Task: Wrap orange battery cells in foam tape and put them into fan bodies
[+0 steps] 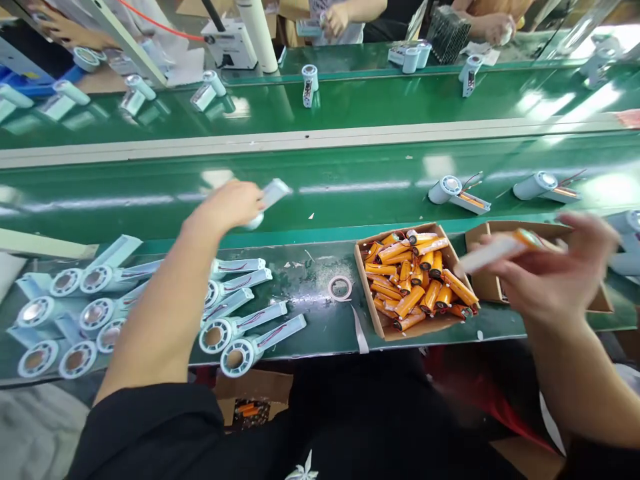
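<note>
My left hand is closed around a pale blue handheld fan housing over the near green belt; the hand hides most of its round end. Above the boxes on the right, my right hand grips a battery with a long white face and an orange end, smeared by motion. Just left of that hand, a cardboard box is heaped with orange batteries that have thin wires. Several pale blue fan housings lie on the bench under and beside my left forearm, red wires showing in their open handles.
A tape roll and a white strip lie mid-bench. Behind my right hand stands another cardboard box. Fan housings with wires sit on the near belt. Across a pale rail, co-workers' hands hold parts.
</note>
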`<state>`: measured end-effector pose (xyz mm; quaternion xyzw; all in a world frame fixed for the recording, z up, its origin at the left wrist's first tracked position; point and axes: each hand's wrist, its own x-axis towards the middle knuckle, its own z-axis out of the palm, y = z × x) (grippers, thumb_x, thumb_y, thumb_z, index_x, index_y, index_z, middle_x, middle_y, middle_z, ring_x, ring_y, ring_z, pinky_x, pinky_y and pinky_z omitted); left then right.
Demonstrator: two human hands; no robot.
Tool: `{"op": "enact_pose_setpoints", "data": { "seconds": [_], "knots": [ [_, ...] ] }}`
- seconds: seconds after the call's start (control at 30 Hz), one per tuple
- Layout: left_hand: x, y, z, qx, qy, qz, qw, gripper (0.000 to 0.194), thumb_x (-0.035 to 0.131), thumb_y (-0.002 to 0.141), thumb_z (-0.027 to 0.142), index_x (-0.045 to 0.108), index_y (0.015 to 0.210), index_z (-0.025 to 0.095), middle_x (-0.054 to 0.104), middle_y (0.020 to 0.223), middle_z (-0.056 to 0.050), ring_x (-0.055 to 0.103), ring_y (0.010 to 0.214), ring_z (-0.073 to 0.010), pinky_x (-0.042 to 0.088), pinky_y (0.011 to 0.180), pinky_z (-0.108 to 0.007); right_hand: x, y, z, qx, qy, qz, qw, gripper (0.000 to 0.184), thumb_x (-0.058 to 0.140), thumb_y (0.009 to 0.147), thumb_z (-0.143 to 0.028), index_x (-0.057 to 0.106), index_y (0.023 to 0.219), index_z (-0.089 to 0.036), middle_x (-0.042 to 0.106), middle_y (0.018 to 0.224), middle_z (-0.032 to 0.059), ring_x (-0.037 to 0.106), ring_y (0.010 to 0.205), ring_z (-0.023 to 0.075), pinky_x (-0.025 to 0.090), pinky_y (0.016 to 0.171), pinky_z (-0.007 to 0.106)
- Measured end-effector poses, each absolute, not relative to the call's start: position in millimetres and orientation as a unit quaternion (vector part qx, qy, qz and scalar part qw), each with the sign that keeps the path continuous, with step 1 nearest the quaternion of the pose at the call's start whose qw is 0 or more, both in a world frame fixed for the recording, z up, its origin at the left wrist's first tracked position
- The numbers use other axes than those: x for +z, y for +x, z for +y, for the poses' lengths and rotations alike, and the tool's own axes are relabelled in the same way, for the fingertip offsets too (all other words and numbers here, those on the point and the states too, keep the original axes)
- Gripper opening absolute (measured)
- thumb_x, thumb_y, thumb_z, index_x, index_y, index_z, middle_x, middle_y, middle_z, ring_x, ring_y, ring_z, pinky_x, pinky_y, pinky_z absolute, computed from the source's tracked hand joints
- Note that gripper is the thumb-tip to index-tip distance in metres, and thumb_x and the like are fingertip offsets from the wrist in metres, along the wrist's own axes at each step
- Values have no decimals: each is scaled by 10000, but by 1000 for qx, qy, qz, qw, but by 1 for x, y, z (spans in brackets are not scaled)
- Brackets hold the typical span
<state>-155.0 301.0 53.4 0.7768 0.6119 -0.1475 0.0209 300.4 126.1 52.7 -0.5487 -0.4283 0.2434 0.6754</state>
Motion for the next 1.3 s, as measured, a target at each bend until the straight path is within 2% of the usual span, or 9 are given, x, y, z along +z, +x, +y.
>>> {"op": "enact_pose_setpoints", "data": {
  "seconds": [0.1, 0.17, 0.3, 0.43, 0.63, 0.83, 1.03, 1.17, 1.3],
  "knots": [
    [34, -72, 333, -116, 843, 525, 30, 184, 639, 890, 132, 777, 1006, 167, 749, 1151, -117, 531, 1251, -291, 446, 1106, -512, 63, 262, 198, 368, -440, -557, 601, 591, 1011, 517, -334, 750, 1047, -327, 800, 947, 13, 798, 881, 272, 674, 805, 501],
    [19, -30, 346, -111, 865, 488, 42, 199, 649, 898, 167, 781, 1045, 187, 732, 1244, -129, 494, 1323, -324, 413, 1136, -565, 56, 239, 240, 419, -405, -580, 569, 536, 968, 605, -319, 742, 1090, -281, 807, 924, -3, 793, 893, 239, 679, 840, 461],
    [-1, -9, 359, -133, 871, 469, 64, 219, 685, 870, 268, 798, 1028, 167, 750, 1159, -184, 619, 1191, -350, 502, 1030, -478, 26, 217, 294, 456, -400, -626, 490, 475, 902, 689, -305, 738, 1129, -230, 818, 941, 4, 794, 888, 209, 657, 927, 432],
    [-4, -27, 366, -110, 878, 457, 94, 208, 663, 837, 296, 817, 970, 257, 788, 1068, -74, 685, 1060, -250, 507, 960, -326, 3, 213, 317, 413, -427, -686, 421, 427, 827, 754, -279, 744, 1167, -208, 821, 982, 22, 791, 960, 208, 618, 1004, 416],
    [-3, -31, 364, 9, 880, 433, 196, 274, 581, 896, 347, 804, 1024, 251, 783, 1191, -15, 683, 1059, -193, 477, 893, -248, -4, 207, 334, 252, -459, -804, 283, 389, 728, 879, -291, 744, 1261, -218, 819, 994, 31, 765, 899, 192, 577, 904, 315],
    [-13, -14, 356, 29, 836, 521, 170, 370, 418, 1042, 368, 721, 1167, 198, 751, 1216, -103, 672, 1124, -243, 476, 906, -302, -7, 211, 342, 152, -444, -874, 130, 372, 661, 948, -263, 700, 1314, -207, 817, 1003, 48, 741, 884, 208, 507, 824, 285],
    [-23, 0, 356, 38, 815, 556, 159, 392, 339, 1080, 356, 657, 1209, 166, 723, 1227, -147, 666, 1103, -268, 480, 894, -346, -7, 200, 340, 77, -429, -899, -35, 383, 590, 1019, -373, 684, 1389, -333, 807, 989, 56, 722, 818, 220, 482, 758, 292],
    [-13, 9, 357, 50, 813, 558, 159, 341, 370, 1082, 314, 661, 1166, 158, 730, 1177, -148, 657, 1064, -264, 473, 874, -354, 0, 183, 341, 25, -413, -904, -105, 427, 543, 1024, -496, 710, 1371, -310, 793, 1062, 138, 743, 930, 307, 521, 794, 368],
    [9, -4, 307, 102, 836, 520, 139, 375, 291, 1105, 214, 647, 1197, 138, 702, 1250, -155, 616, 1115, -229, 440, 977, -376, 9, 183, 347, 32, -379, -915, -134, 406, 463, 1066, -426, 715, 1359, -304, 769, 1220, 119, 725, 1102, 294, 534, 899, 371]
  ]
}}
